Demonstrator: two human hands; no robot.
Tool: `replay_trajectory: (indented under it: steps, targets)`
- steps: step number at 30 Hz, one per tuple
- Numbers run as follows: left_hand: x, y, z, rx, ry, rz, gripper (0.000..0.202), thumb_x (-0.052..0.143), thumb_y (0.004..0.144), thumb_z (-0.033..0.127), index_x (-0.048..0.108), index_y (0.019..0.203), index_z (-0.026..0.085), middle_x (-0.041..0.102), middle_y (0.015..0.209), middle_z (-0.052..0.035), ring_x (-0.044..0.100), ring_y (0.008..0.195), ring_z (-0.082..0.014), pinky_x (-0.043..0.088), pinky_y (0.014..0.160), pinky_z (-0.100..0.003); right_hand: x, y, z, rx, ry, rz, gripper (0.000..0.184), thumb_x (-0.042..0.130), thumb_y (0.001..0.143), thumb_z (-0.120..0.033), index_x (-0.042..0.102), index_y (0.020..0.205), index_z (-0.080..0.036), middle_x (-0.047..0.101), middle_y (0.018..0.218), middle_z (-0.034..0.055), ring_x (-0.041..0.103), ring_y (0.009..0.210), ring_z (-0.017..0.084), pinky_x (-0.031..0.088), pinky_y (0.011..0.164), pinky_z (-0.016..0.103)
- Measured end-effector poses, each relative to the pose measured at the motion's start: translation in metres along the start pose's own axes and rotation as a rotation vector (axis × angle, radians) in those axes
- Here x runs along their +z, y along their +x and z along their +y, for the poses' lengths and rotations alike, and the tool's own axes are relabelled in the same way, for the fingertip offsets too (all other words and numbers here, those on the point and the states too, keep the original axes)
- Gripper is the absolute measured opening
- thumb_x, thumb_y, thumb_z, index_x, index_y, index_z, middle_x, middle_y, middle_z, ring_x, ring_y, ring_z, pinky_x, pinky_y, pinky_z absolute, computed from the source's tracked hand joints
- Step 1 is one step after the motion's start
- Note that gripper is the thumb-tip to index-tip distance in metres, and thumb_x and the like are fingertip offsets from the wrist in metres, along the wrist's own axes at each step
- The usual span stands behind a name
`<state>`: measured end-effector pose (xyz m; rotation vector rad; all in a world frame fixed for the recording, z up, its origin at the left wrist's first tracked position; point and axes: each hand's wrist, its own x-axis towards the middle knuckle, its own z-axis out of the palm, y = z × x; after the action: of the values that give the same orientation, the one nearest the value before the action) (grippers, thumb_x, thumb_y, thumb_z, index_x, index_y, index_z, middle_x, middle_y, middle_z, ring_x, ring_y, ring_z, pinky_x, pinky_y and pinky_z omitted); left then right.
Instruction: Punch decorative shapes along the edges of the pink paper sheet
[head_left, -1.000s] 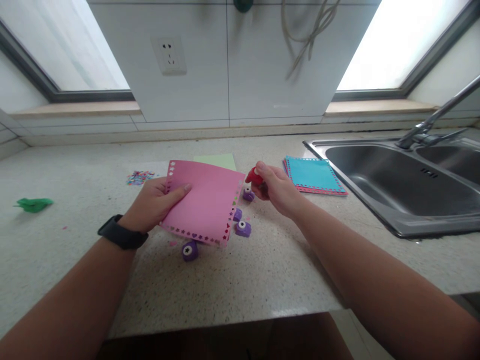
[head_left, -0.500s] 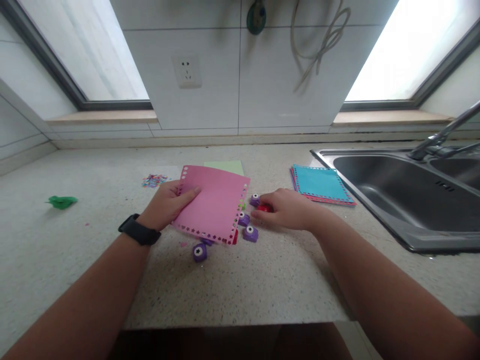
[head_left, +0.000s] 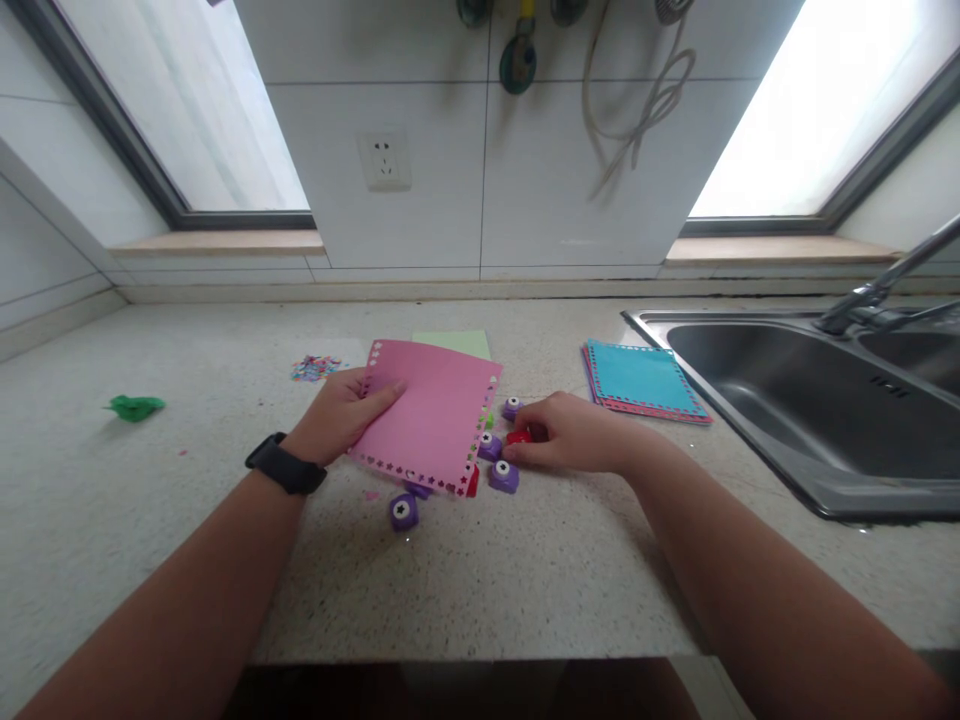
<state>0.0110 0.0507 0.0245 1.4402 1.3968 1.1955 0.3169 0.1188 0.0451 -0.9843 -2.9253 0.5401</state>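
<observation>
In the head view, my left hand (head_left: 341,415) is closed on a pink sheet of paper (head_left: 431,410), thumb on top. Small punched shapes run along its left, right and near edges. My right hand (head_left: 570,432) has its fingers curled around a red craft punch (head_left: 517,437) on the counter, partly hidden by the fingers. Purple craft punches (head_left: 503,476) lie around it, one (head_left: 403,511) nearer to me. Another red piece (head_left: 472,482) and a bit of green (head_left: 490,421) show at the sheet's edge; the sheet covers the rest.
Behind the pink sheet lies pale green paper (head_left: 457,343). A stack of punched sheets, blue on top (head_left: 641,377), sits beside the steel sink (head_left: 750,400). Colourful paper bits (head_left: 315,368) and a crumpled green thing (head_left: 135,407) are on the left of the counter.
My right hand and the red punch have shifted slightly toward me and left among the purple punches. My left hand still holds the pink sheet. The camera view has tilted up a little.
</observation>
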Motion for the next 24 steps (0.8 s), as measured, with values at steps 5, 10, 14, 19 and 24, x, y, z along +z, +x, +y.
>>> replay_trajectory:
  steps: [5,10,14,19,24]
  targets:
    - [0.000,-0.001,0.001,-0.019,-0.064,0.014,0.033,0.074,0.081,0.048,0.071,0.088,0.015,0.071,0.072,-0.0031,0.060,0.056,-0.0137,0.048,0.047,-0.022,0.001,0.004,0.003,0.026,0.045,0.035,0.049,0.049,0.093,-0.063,0.069,0.081,-0.020,0.068,0.071,0.0050,0.055,0.061,0.016,0.034,0.058,0.029]
    - [-0.001,0.000,0.001,0.003,-0.195,0.122,0.037,0.079,0.076,0.047,0.073,0.094,0.015,0.074,0.076,-0.0059,0.066,0.059,-0.0182,0.054,0.052,-0.026,0.004,0.009,0.011,0.052,0.079,0.180,0.038,0.044,0.101,-0.043,0.071,0.087,-0.019,0.072,0.079,0.0065,0.060,0.069,0.017,0.040,0.065,0.030]
    - [-0.001,0.003,0.001,0.009,-0.256,0.186,0.037,0.083,0.071,0.043,0.075,0.090,0.013,0.074,0.072,-0.0065,0.067,0.058,-0.0181,0.053,0.051,-0.025,0.008,0.012,0.014,-0.003,0.129,0.241,0.028,0.049,0.099,-0.032,0.073,0.096,-0.019,0.074,0.085,0.0061,0.063,0.074,0.017,0.044,0.070,0.030]
    - [-0.002,0.008,0.003,0.040,-0.458,0.305,0.033,0.084,0.070,0.036,0.074,0.091,0.013,0.075,0.076,-0.0056,0.070,0.062,-0.0187,0.058,0.056,-0.027,0.012,0.015,0.011,-0.101,0.185,0.304,0.023,0.050,0.096,-0.022,0.071,0.107,-0.020,0.075,0.101,0.0061,0.066,0.089,0.018,0.047,0.082,0.030]
    - [-0.018,0.016,0.005,0.151,-0.634,0.468,0.029,0.083,0.070,0.028,0.071,0.094,0.016,0.077,0.086,-0.0019,0.071,0.072,-0.0160,0.059,0.062,-0.024,0.013,0.018,-0.001,-0.124,0.125,0.436,0.025,0.046,0.098,-0.020,0.066,0.113,-0.018,0.071,0.109,0.0092,0.063,0.097,0.020,0.046,0.087,0.034]
